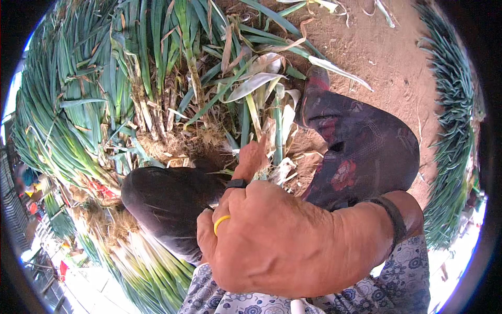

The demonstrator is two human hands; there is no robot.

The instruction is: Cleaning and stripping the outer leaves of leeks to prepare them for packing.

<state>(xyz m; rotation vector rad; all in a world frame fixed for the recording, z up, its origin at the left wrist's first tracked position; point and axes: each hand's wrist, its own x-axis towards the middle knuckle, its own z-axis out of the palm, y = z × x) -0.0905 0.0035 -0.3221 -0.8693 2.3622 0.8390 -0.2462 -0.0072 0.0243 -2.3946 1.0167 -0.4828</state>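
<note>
My right hand (274,239) is raised close to the camera, its fingers curled and a yellow ring on one of them. Its palm side is hidden, so what it may hold cannot be seen. Below and beyond it, my left hand (251,159), with a black band (236,183) at the wrist, reaches down between my knees. Its fingertips are at the pale dry sheaths and leaf scraps (270,129) on the ground; a grip on them cannot be made out. Left of it, several untrimmed green onions (194,78) with dry leaves and tangled roots (204,135) lean together.
A large heap of green onions (90,78) fills the upper left. Cleaned onions with pale stalks (145,259) lie at lower left, by a red tie (104,190). Bare soil (376,59) runs to another long onion row (451,149). My knees (372,145) frame the work spot.
</note>
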